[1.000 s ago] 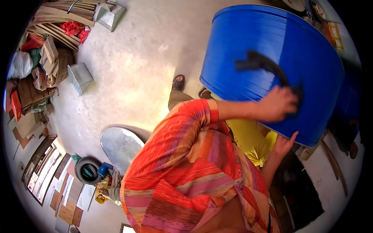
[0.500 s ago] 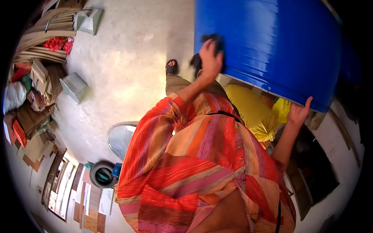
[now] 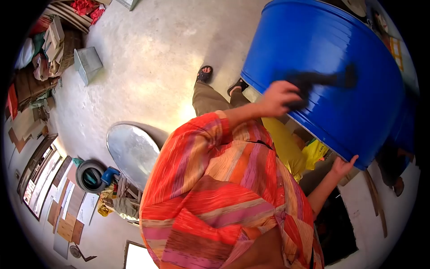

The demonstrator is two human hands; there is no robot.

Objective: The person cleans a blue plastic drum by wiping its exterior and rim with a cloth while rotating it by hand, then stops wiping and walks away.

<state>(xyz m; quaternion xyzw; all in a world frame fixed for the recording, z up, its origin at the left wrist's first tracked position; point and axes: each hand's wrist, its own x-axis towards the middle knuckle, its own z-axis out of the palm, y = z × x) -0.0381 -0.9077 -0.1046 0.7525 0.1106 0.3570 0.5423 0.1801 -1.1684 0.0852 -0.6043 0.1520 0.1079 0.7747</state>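
Observation:
A large blue drum [image 3: 331, 58] lies tilted at the upper right. My left hand [image 3: 280, 98] is closed round a black cloth [image 3: 307, 87], which swings out blurred over the drum's side; whether it touches the drum I cannot tell. Lower right, my right hand [image 3: 342, 167] grips the drum's lower rim, its thumb pointing up and its other fingers partly hidden. Between the drum and my striped shirt is a yellow sack [image 3: 282, 145].
A metal disc [image 3: 133, 152] and a tyre [image 3: 91, 176] are at the left. A metal bin [image 3: 88, 62] stands on the floor near piled wood and bags. At the far right, a person's foot [image 3: 398, 186] shows beside the drum.
My left hand swept left over the drum with the cloth, then came back partway to the right. My right hand has stayed at the rim. The camera view has shifted.

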